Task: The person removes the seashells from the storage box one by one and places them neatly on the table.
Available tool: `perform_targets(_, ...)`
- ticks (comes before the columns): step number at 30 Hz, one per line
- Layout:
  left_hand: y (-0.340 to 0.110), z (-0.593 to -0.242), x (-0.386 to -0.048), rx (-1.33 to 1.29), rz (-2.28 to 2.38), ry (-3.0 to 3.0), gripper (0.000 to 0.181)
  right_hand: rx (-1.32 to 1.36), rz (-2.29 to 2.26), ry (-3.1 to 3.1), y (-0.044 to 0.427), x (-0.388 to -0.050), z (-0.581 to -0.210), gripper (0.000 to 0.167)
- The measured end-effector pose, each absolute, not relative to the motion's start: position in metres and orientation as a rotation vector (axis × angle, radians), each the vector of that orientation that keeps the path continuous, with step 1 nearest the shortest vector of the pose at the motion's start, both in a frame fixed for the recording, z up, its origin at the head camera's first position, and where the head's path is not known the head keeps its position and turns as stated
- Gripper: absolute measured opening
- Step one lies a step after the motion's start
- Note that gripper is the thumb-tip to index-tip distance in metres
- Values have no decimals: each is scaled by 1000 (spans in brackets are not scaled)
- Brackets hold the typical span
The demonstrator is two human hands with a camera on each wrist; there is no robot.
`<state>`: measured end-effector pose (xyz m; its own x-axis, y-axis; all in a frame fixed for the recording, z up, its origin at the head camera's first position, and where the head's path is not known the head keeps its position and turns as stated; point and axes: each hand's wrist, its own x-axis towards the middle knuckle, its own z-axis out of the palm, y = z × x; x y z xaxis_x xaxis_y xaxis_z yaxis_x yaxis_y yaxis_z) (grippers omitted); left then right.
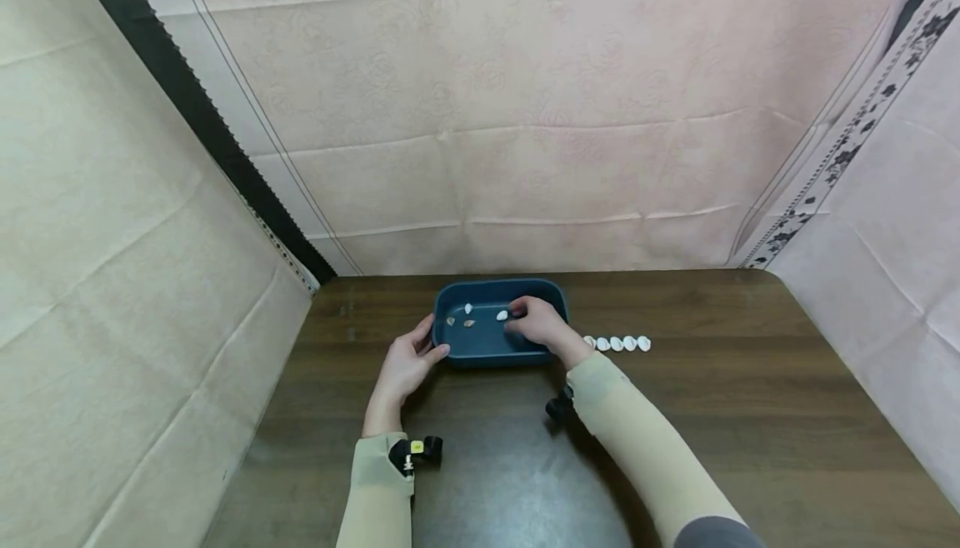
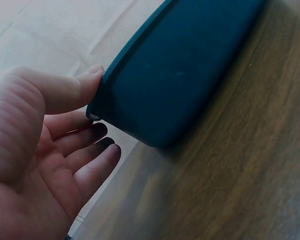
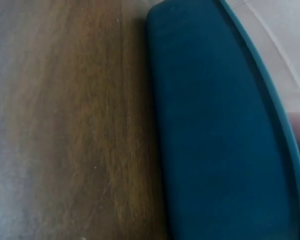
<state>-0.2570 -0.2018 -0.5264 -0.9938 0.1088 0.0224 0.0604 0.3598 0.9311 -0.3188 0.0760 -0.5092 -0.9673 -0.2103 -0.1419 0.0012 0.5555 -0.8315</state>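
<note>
A dark blue rectangular tray (image 1: 498, 360) with raised walls stands on the table. In the head view, several small shells lie inside: a white shell (image 1: 468, 308) and two brownish shells (image 1: 469, 323) on the left, and another white shell (image 1: 502, 315) near the middle. My left hand (image 1: 408, 361) holds the tray's near left corner; in the left wrist view, the thumb touches the rim. Reaching in over the right wall, my right hand (image 1: 538, 323) has its fingertips parted just beside the middle white shell. The right wrist view mostly shows the tray's outer wall (image 3: 220, 125), so those fingertips are hidden there.
On the wooden table (image 1: 495, 465), a row of several white shells (image 1: 617, 344) lies right of the tray, partly behind my right wrist. Pale cloth (image 1: 525, 115) hangs behind the table's far edge and along both sides.
</note>
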Motion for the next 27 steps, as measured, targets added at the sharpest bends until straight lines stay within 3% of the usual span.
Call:
perform_targets(7, -201, -527, -257, 154, 1741, 2563, 69, -143, -1317, 2569, 74, -325, -514, 46)
perform_targets(27, -201, -529, -258, 130, 1742, 2557, 69, -108, -1112, 2726, 62, -337, -521, 36)
